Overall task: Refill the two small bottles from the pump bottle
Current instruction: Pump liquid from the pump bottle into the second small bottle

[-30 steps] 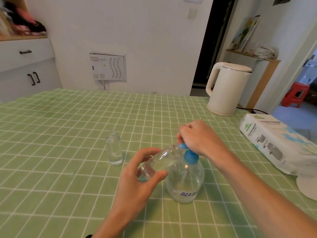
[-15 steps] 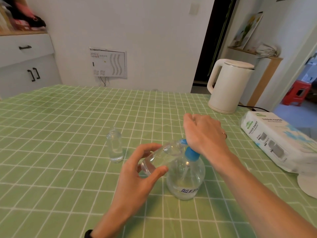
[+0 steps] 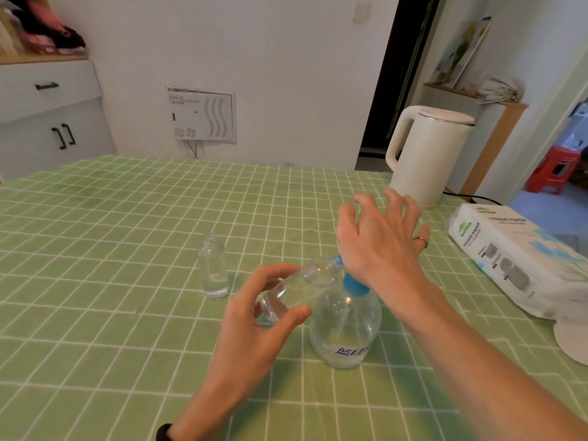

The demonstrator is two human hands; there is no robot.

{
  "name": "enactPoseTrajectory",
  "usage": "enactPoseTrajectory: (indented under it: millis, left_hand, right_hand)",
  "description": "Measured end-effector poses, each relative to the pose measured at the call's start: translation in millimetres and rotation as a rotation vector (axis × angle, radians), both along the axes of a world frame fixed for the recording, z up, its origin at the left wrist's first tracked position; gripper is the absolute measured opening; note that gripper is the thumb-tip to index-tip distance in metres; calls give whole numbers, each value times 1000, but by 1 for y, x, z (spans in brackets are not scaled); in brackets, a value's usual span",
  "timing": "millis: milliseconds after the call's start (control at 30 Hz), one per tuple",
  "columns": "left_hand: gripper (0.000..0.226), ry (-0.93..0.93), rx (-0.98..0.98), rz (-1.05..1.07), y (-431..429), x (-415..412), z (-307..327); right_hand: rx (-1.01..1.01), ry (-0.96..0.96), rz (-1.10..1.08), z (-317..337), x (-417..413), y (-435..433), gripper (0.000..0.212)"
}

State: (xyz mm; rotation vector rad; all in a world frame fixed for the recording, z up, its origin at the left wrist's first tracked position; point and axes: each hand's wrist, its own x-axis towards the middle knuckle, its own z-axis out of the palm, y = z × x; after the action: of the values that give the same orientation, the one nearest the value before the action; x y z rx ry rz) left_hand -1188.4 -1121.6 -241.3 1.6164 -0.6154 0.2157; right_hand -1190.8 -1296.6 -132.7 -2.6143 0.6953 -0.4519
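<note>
The round clear pump bottle [image 3: 345,332] with a blue pump top stands on the green checked tablecloth. My left hand [image 3: 254,316] holds a small clear bottle [image 3: 302,288] tilted, its mouth against the blue nozzle. My right hand [image 3: 381,243] is over the pump head, heel of the palm on it and fingers spread upward. A second small clear bottle [image 3: 212,268] stands upright and uncapped to the left, a little liquid in its bottom.
A white electric kettle [image 3: 426,154] stands at the table's far right with its cord. A pack of tissue paper [image 3: 515,259] lies along the right edge, a white round object [image 3: 572,342] beside it. White cabinets stand far left.
My right hand has opened from a curled grip on the pump head, its fingers now lifted and spread. The left hand and tilted small bottle stay at the nozzle.
</note>
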Motion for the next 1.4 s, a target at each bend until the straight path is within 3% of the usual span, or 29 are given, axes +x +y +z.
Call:
enactPoseTrajectory:
  millis: [367, 600, 1400]
  left_hand:
    - [41, 11, -21, -17, -1, -2, 2]
    - [42, 11, -11, -7, 0, 0, 2]
    - [41, 24, -32, -22, 0, -2, 4]
  right_hand:
    - [-53, 51, 36, 10, 3, -5, 59]
    - [67, 47, 41, -3, 3, -5, 50]
    - [140, 90, 83, 10, -3, -3, 52]
